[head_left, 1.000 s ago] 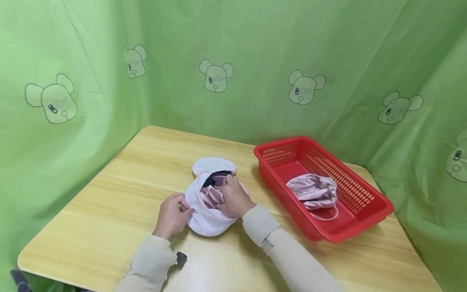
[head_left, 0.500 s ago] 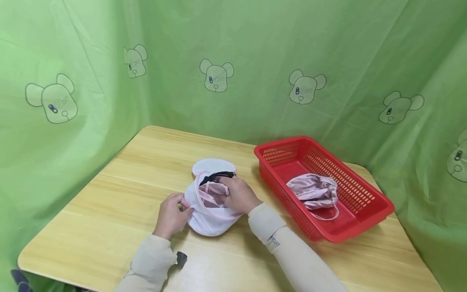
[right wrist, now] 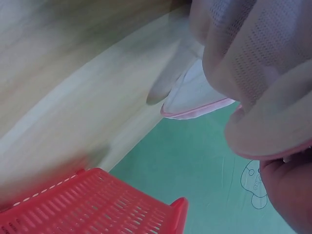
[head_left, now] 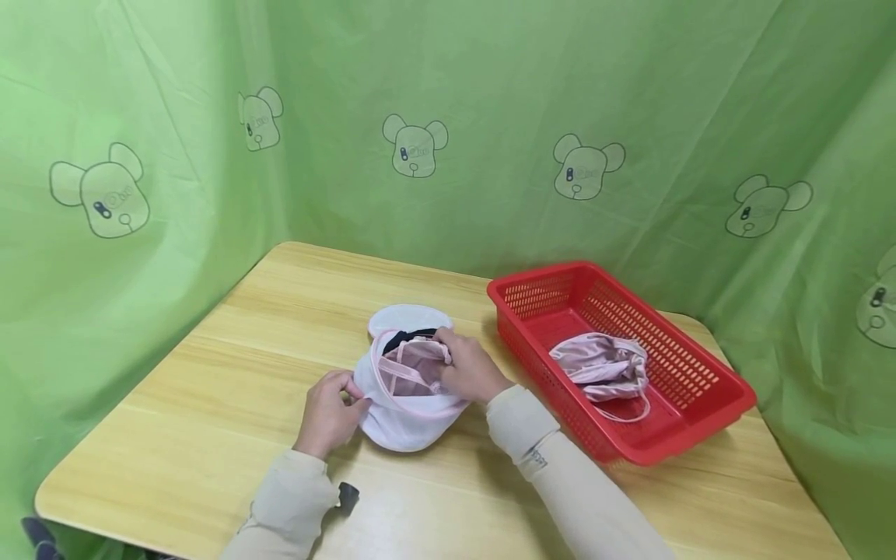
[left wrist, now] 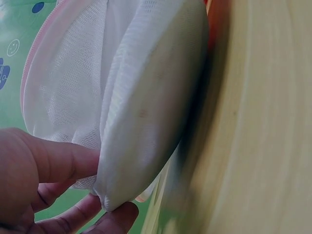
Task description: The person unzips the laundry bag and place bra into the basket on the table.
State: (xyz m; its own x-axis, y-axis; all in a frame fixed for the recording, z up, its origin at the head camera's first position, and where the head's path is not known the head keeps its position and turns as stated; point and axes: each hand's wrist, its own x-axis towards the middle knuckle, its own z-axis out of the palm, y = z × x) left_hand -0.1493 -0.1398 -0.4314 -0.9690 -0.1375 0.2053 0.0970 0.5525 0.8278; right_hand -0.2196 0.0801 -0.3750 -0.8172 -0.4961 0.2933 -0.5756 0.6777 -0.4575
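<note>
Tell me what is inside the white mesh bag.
Inside the white mesh bag lie a pink garment and, behind it, a dark one. The bag's wall and right hand cover anything deeper.

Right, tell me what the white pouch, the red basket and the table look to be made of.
White pouch: a fine mesh fabric, matte, judging by the tiny net weave in the left wrist view; pink trim edges its opening.
Red basket: looks like moulded plastic, slightly glossy, its walls and floor pierced with rows of slots.
Table: pale wood or a wood-look laminate, smooth, with lengthwise grain lines; which of the two is unclear.
</note>
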